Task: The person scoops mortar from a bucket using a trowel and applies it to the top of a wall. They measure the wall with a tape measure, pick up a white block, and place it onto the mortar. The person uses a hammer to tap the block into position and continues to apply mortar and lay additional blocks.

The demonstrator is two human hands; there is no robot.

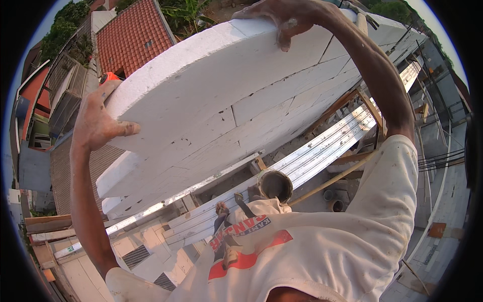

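Note:
A white wall of light concrete blocks [261, 108] rises in front of me, its joints showing as thin lines. Its top course is a long white block [201, 65]. My left hand [103, 116] grips the left end of that block, thumb on the near face and the other fingers partly hidden behind it. Over the top edge lies my right hand [292, 20], its thumb pressed to the near face and its fingers across the top. A small orange-red object [108, 77] shows just behind my left hand; its kind is unclear. Farther right, a hammer-like tool [363, 22] rests on the wall top.
Below me run ribbed metal scaffold planks [322, 146], with a mortar-stained bucket [275, 185] on them beside my foot [221, 207]. A bamboo pole [332, 178] slants at the right. Beyond the wall stand a red tiled roof [132, 38] and a brown corrugated roof [75, 171].

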